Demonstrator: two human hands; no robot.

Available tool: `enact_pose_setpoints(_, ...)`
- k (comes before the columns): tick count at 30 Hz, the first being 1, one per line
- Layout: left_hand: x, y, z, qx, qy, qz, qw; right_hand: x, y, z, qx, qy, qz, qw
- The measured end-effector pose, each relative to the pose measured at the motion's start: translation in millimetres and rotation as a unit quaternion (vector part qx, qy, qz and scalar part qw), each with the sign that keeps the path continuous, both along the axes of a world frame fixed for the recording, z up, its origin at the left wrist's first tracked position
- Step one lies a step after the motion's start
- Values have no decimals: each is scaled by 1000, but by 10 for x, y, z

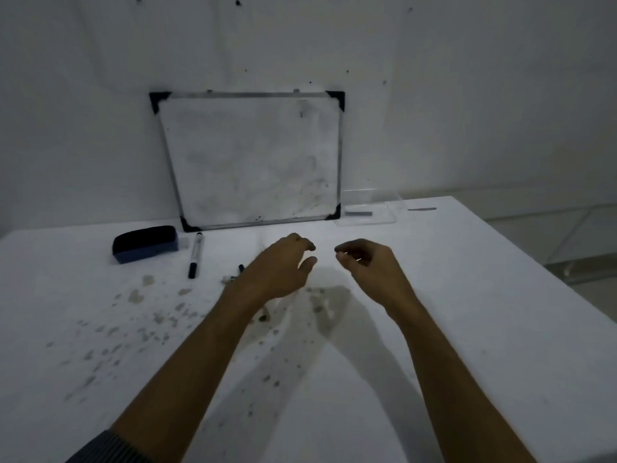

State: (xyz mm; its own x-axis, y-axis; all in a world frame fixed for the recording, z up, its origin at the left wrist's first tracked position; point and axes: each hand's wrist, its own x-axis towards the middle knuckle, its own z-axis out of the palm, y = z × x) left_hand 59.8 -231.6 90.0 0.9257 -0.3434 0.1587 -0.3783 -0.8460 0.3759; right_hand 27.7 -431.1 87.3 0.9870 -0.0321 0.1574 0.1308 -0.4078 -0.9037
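Plain office or study corner, dimly lit. White desk (467,295) set against bare white wall (434,95) pocked with dark marks. At 12 o'clock, small framed whiteboard (250,158) leaning on wall, smudged. At 10 o'clock, blue board eraser (145,243) and black-capped marker (196,255) side by side. At 1 o'clock, clear plastic tray (370,210). Grey stains (140,315) across desk at 8 o'clock.

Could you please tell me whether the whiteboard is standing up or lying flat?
Standing: the whiteboard rests on its lower edge at the back of the table, leaning against the wall, its frame slightly askew.
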Motion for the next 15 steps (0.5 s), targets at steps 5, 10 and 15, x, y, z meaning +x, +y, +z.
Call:
enact_pose_setpoints(5, -373, 787, -199, -98, -32, 16, 995, -219, 640, -224, -80, 39, 55, 995)
enact_pose_setpoints(10, -590, 1179, -614, -164, -118, 43, 979, -362, 1241, -407, -192, 45, 53, 979)
enact_pose_setpoints(15, -616, 1175, -706, -191, -184, 71, 962, -458, 1471, -541, -232, 51, -17, 971)
